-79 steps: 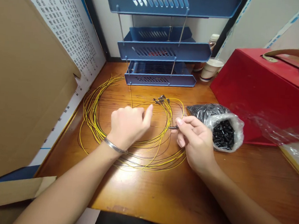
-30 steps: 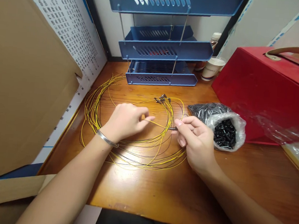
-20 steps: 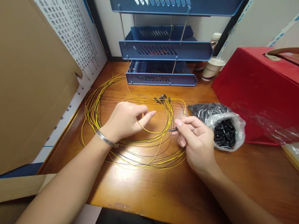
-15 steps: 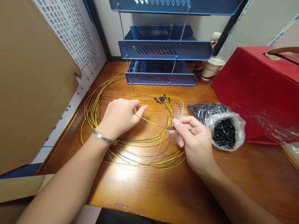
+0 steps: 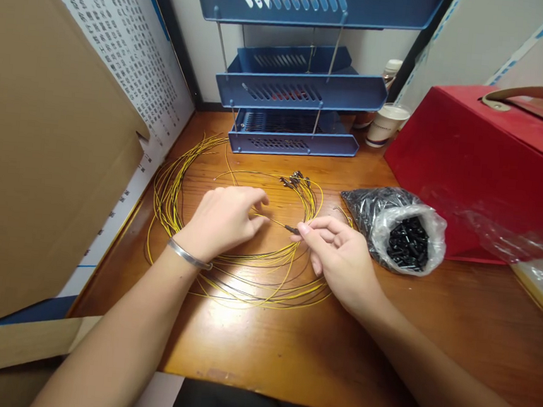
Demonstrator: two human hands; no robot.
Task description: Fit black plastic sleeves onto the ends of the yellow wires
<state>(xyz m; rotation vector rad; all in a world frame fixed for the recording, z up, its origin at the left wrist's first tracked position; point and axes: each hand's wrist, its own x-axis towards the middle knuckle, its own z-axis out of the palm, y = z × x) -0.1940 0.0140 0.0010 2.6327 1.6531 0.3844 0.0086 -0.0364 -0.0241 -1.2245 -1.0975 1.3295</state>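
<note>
Between the thumb and fingertips of my right hand (image 5: 340,257) is a small black sleeve (image 5: 292,229) on the end of a thin yellow wire (image 5: 274,221). The wire runs left from it to my left hand (image 5: 227,218), whose thumb and index finger are apart beside it; its other fingers are hidden underneath. Beneath both hands lies a loose coil of yellow and black wires (image 5: 167,204). A cluster of dark wire ends (image 5: 297,179) rests beyond my hands. Right of my right hand, an open plastic bag (image 5: 434,243) holds many small black pieces (image 5: 408,244).
A blue tiered tray rack (image 5: 295,145) stands at the back of the wooden table (image 5: 249,347). Beside it are a paper cup (image 5: 385,125) and a bottle (image 5: 391,71). A red box (image 5: 483,177) stands at right, and cardboard (image 5: 41,164) borders the left.
My right hand has moved slightly left with the black sleeve, closer to my left hand. The left thumb and index finger have parted, and the loose wire behind has shifted left.
</note>
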